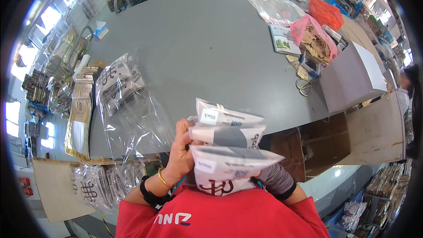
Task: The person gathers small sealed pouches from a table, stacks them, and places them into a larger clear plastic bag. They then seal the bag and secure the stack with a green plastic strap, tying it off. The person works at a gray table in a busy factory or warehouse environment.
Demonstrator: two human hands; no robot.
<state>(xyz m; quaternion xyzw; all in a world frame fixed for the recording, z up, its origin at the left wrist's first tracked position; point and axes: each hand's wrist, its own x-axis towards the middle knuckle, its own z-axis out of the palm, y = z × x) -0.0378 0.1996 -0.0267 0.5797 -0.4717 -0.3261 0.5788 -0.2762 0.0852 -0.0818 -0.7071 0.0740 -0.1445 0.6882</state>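
Note:
Several white printed plastic packets (231, 163) are held in a stack against my chest at the table's near edge. My left hand (183, 145) grips their left ends, with a gold bangle and a black band on the wrist. My right hand (259, 173) is mostly hidden behind the packets on the right; its grip does not show. To the left, a large clear plastic bag (132, 119) lies on the grey table (198, 59), with similar packets (120, 79) in its far end.
Flat gold-and-white pouches (80, 115) lie at the table's left edge. Scissors (304, 87), a booklet (283, 39), a pink bag (314, 36) of brown scraps and a white box (353, 76) are at the right. An open cardboard box (327, 145) stands below the table's right edge. A person is at the far right.

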